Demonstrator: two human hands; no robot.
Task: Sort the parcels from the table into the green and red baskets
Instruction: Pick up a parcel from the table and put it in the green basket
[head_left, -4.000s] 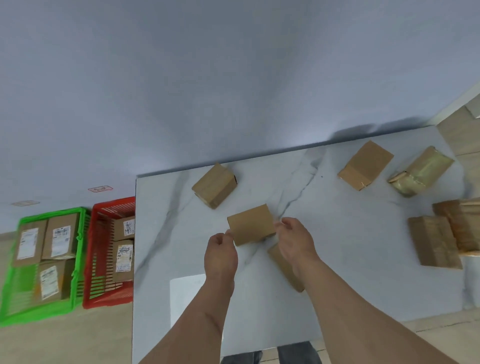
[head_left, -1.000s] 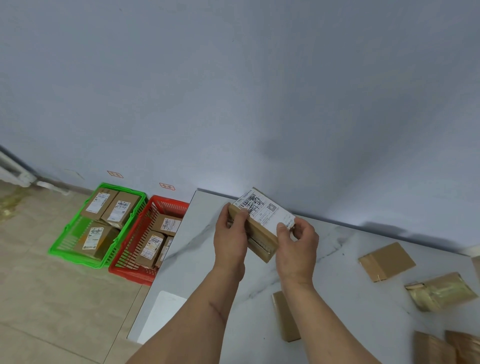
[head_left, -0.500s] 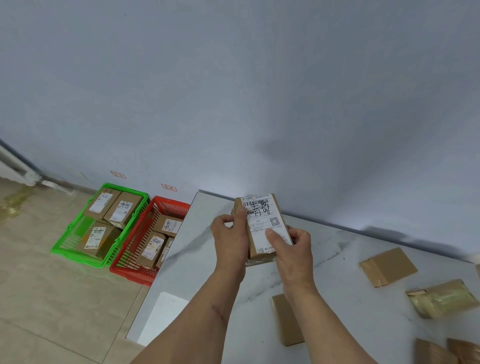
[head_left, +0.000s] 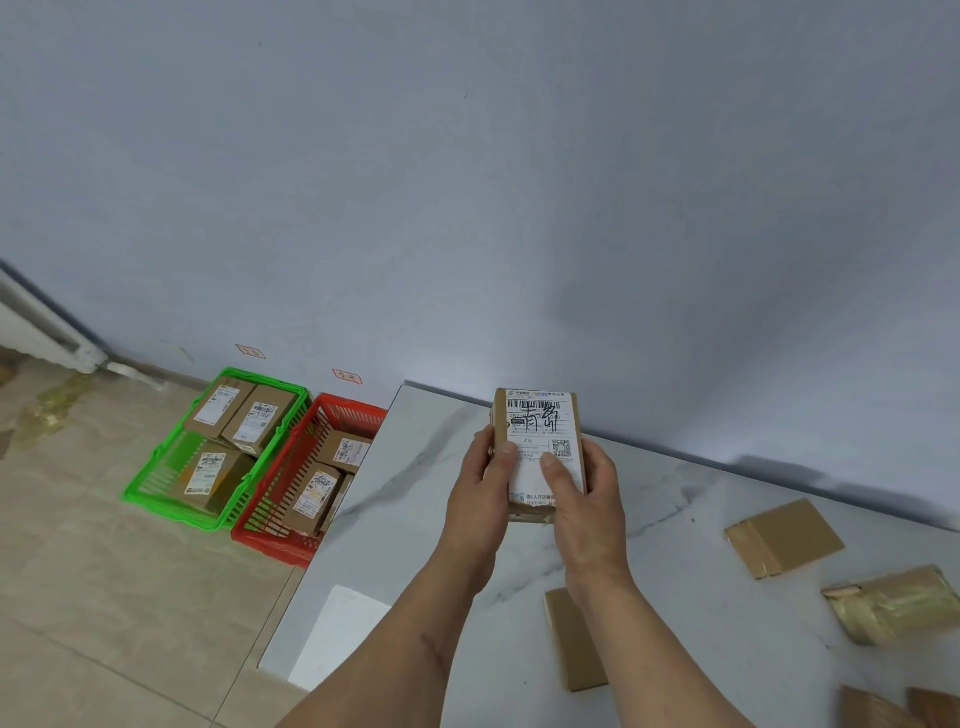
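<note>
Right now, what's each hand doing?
Left hand: holding the labelled parcel by its left side.
Right hand: holding the same parcel, thumb on its label.

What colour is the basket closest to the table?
Red, seen in the head view; the green basket sits beyond it.

Brown parcel (head_left: 537, 447), white label w/ barcode, QR & handwriting facing up, held above table (head_left: 415, 519) by both hands. Green basket (head_left: 171, 467) on floor w/ 3 labelled boxes; red basket (head_left: 270, 540) beside it, touching, w/ 2–3 labelled boxes. Other parcels lie on table, plain side up.
</note>
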